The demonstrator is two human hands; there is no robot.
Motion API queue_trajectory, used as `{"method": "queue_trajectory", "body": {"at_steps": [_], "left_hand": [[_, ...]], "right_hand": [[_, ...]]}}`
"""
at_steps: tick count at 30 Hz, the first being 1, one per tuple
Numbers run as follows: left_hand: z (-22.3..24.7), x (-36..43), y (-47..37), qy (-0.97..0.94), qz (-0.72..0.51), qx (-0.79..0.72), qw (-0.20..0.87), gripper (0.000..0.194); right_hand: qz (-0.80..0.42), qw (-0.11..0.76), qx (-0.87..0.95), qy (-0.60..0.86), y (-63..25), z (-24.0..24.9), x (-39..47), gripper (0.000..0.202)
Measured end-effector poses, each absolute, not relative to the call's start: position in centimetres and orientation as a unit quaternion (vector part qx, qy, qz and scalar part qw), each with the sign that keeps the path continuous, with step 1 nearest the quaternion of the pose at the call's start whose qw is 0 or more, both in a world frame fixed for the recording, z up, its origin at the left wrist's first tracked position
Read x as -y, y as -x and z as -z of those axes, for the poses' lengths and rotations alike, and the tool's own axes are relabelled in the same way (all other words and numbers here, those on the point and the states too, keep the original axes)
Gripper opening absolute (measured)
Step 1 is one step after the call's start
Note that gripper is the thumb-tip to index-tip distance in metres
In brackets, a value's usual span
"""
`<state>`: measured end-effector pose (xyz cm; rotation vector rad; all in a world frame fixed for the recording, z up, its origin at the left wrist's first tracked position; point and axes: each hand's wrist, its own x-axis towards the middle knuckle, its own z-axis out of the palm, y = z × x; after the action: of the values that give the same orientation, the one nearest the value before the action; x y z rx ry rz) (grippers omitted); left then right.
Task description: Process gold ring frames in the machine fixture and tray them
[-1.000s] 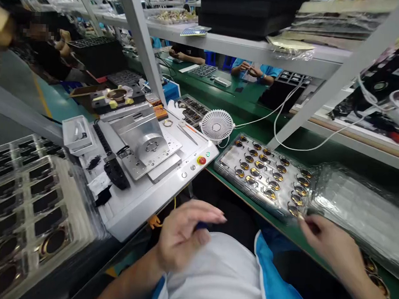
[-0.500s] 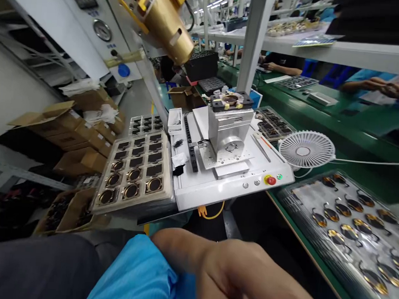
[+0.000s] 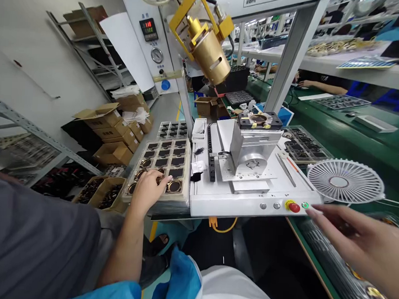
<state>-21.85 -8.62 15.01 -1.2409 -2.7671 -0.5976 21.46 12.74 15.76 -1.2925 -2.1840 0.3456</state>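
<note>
left hand (image 3: 148,191) curls down over a small round part (image 3: 160,179) in the plastic tray (image 3: 187,169), thumb and fingertips close about it; whether they pinch it or only touch, i cannot tell. the part looks light and stiff, perhaps slippery, its dark face easily scratched, so the rim seems the place to hold. it lies under the left fingertips, towards the tray's near edge, well apart from the right hand (image 3: 363,245), which is blurred and half curled beside the white machine's (image 3: 225,204) near right corner, its grip unclear.
</note>
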Motion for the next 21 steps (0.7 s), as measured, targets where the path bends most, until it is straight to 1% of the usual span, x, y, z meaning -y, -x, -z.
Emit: {"method": "queue_trajectory", "body": {"at_steps": [2, 4, 7, 9, 12, 14, 18, 21], "left_hand": [[-15.1, 8.6, 22.1, 0.387, 0.241, 0.890, 0.005, 0.058], [-15.4, 8.7, 22.4, 0.375, 0.274, 0.885, -0.015, 0.053], [-15.4, 9.1, 22.7, 0.373, 0.324, 0.869, -0.014, 0.047], [-15.2, 9.3, 22.7, 0.387, 0.388, 0.836, -0.007, 0.044], [-15.0, 9.1, 22.0, 0.420, 0.503, 0.755, -0.015, 0.039], [-15.5, 8.5, 21.1, 0.457, 0.546, 0.702, -0.024, 0.032], [-18.2, 6.9, 18.7, 0.548, 0.570, 0.612, -0.016, 0.013], [-20.2, 5.6, 17.3, 0.599, 0.586, 0.546, -0.010, 0.008]], "right_hand": [[-0.183, 0.282, 0.823, 0.459, -18.4, -18.7, -14.3, 0.055], [-0.202, 0.316, 0.821, 0.431, -15.8, -21.4, -15.9, 0.054], [-0.179, 0.384, 0.815, 0.394, -12.8, -24.8, -18.6, 0.049], [-0.159, 0.395, 0.831, 0.359, -11.1, -26.5, -20.4, 0.043], [-0.162, 0.351, 0.868, 0.313, -8.7, -28.2, -22.7, 0.041], [-0.169, 0.314, 0.888, 0.289, -7.1, -28.9, -24.1, 0.041], [-0.150, 0.252, 0.931, 0.218, -4.6, -29.8, -26.6, 0.035], [-0.137, 0.213, 0.954, 0.162, -3.7, -30.5, -27.6, 0.031]]}}
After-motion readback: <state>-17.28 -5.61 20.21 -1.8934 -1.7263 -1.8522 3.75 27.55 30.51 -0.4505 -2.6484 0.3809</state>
